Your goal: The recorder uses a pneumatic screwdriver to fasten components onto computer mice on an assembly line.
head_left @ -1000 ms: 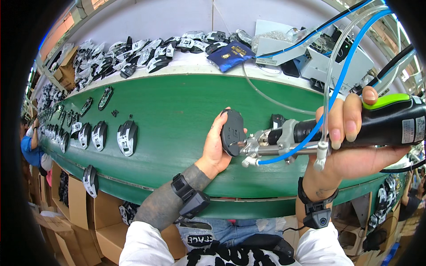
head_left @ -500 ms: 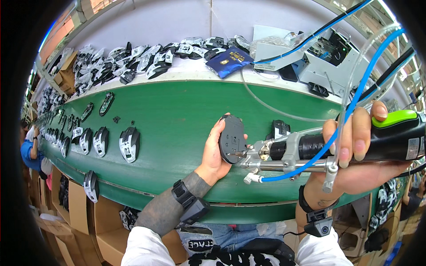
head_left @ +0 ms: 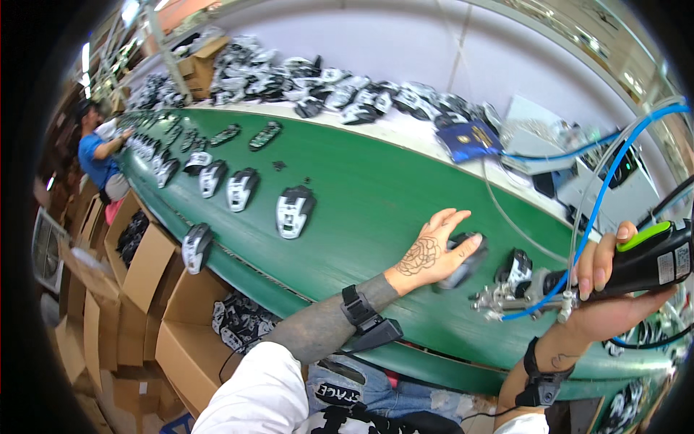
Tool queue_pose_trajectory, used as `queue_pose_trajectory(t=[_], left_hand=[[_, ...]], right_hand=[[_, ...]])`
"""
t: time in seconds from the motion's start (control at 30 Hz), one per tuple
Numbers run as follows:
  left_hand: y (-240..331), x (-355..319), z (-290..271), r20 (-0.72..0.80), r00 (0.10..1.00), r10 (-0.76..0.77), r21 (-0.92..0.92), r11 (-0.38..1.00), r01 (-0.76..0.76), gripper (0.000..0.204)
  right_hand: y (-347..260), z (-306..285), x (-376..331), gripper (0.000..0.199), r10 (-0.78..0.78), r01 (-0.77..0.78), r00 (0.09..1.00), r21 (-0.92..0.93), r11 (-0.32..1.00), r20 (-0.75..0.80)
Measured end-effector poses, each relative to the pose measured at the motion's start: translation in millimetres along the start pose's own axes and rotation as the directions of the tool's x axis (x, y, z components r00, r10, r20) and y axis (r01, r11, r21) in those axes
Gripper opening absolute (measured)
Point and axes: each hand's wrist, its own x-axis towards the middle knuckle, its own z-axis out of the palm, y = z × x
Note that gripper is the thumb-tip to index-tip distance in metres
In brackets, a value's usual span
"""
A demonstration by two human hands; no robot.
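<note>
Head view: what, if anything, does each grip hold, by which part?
Right grip: power driver, around its body by the green lever. Left grip: at a blurred mouse, hold unclear.

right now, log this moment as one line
left hand: thumb over blurred dark casing | right hand: gripping black-green power tool | green worktop: black-and-white casings at left
</note>
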Motion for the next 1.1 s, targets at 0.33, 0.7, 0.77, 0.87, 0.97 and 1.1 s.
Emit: queue_pose_trajectory(t=[0.33,0.7,0.77,0.87,0.97,1.1], left_hand=[[-70,-51,-180,-0.409,0.909,-0.082,0.876,0.244,0.416,0.072],[-128,55,-330,-0.385,0.922,0.029,0.828,0.453,0.331,0.067],[-167,75,-370,-0.400,0.916,-0.007,0.826,0.431,0.364,0.070],[-186,95,-381,-0.383,0.895,-0.230,0.812,0.379,0.445,0.073],[-206,95,-387,-0.364,0.872,-0.326,0.798,0.374,0.473,0.076],[-212,99,-380,-0.336,0.906,-0.259,0.754,0.502,0.423,0.078]], right_hand=[[7,5,5,0.086,0.011,-0.007,0.993,0.030,1.000,-0.120],[8,-14,12,0.082,-0.051,0.049,0.988,-0.018,0.999,-0.147],[17,-13,14,0.069,-0.121,0.116,0.988,-0.063,0.991,-0.094],[15,-21,15,0.076,-0.083,0.081,0.989,-0.024,0.996,-0.120],[8,-29,15,0.085,-0.019,0.024,0.991,0.032,0.999,-0.135],[5,-36,17,0.088,0.014,-0.005,0.992,0.069,0.998,-0.124]])
